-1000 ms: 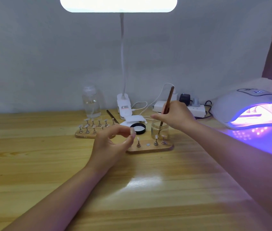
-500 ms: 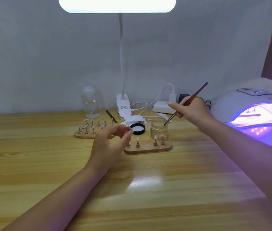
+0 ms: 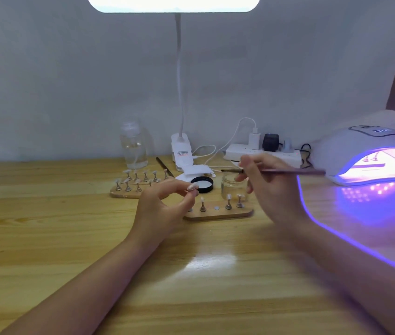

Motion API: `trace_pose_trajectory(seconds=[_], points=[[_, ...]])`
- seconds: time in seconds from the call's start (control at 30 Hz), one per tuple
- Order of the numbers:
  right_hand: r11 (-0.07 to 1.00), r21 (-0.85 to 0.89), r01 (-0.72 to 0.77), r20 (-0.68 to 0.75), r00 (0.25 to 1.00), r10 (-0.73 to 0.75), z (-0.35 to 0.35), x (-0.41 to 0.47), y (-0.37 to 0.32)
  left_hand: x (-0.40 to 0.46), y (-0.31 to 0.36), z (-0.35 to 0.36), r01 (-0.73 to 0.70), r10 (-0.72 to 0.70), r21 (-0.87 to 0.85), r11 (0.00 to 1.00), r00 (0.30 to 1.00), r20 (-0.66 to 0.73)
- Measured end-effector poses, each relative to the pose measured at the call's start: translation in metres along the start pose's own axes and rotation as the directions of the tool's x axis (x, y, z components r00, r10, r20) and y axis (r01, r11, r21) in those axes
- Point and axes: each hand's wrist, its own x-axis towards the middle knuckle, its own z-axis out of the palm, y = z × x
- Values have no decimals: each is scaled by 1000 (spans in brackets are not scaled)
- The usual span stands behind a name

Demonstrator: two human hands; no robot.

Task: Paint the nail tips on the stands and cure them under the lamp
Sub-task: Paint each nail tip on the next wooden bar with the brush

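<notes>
Sitting on the wooden table (image 3: 46, 238) are two wooden stand boards: the near board (image 3: 218, 213) is carrying three upright nail tips that can be counted, with a bare round magnet between them and a further post half hidden behind the left fingers, while the far board (image 3: 128, 193) is holding about ten tips in two rows, too small to count surely. Standing just behind the near board are one small glass jar (image 3: 234, 188) and one black lid (image 3: 202, 184) lying open side up; a clear bottle (image 3: 134, 147), a clip-on desk lamp (image 3: 182, 151), a white power strip (image 3: 264, 154) and one brush-like stick beside the far board are lining the back. The curing lamp (image 3: 370, 155) is glowing violet at the right edge, with stands showing inside it. The left hand (image 3: 165, 209) is hovering in front of both boards, thumb and forefinger curling together and apparently pinching something tiny, though blur is leaving that unclear. The right hand (image 3: 271, 187) is gripping one thin brush (image 3: 288, 171) roughly level, bristle end pointing left above the jar, and is partly hiding the jar.
</notes>
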Motion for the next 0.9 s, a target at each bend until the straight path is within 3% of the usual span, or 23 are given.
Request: trace_pose_trajectory(seconds=[0.1, 0.33, 0.6, 0.77, 0.9], points=[[994, -57, 97, 39, 995, -95, 7, -21, -3, 0, -2, 0, -25, 25, -5, 1000, 1000, 13], [996, 73, 58, 27, 998, -60, 14, -31, -9, -1, -3, 1, -19, 17, 31, 999, 999, 39], [984, -54, 168, 118, 980, -161, 19, -34, -3, 0, -6, 2, -52, 50, 64, 997, 998, 23], [994, 56, 93, 77, 992, -97, 20, -35, -3, 0, -5, 2, -48, 47, 67, 997, 999, 23], [991, -31, 130, 88, 988, -127, 21, -32, -3, 1, -5, 2, -35, 34, 61, 998, 999, 27]])
